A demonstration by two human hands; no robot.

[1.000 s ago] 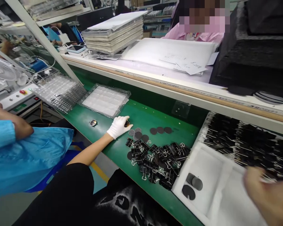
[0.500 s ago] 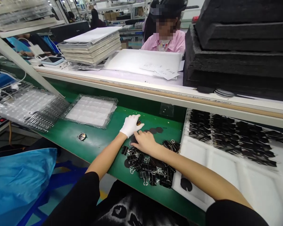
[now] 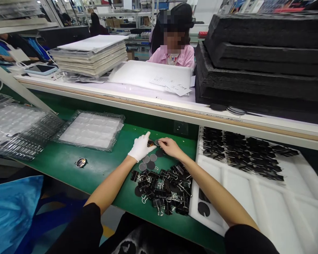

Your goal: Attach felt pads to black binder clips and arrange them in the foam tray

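Observation:
My left hand point(image 3: 141, 148), in a white glove, grips a small round watch case point(image 3: 149, 143) between thumb and fingers, low over the green bench. Close to its right, my bare right hand point(image 3: 171, 147) pinches a thin grey disc point(image 3: 157, 142) by its edge, beside the watch case. Several loose discs point(image 3: 151, 165), grey and black, lie just below both hands. Nearer my body is a heap of black binder clips point(image 3: 161, 190). Another round watch case point(image 3: 81, 162) rests alone on the bench to the left.
A clear plastic tray with white pockets point(image 3: 90, 129) lies at the left, beside stacked clear trays point(image 3: 23, 130). On the right, a white foam tray point(image 3: 235, 190) holds rows of binder clips. A shelf edge point(image 3: 116, 102) crosses behind my hands; a co-worker point(image 3: 172, 56) sits beyond.
My right hand has moved from over the loose discs to the right of the watch case, now with a disc in its fingertips. The discs below show more fully. The camera view has shifted.

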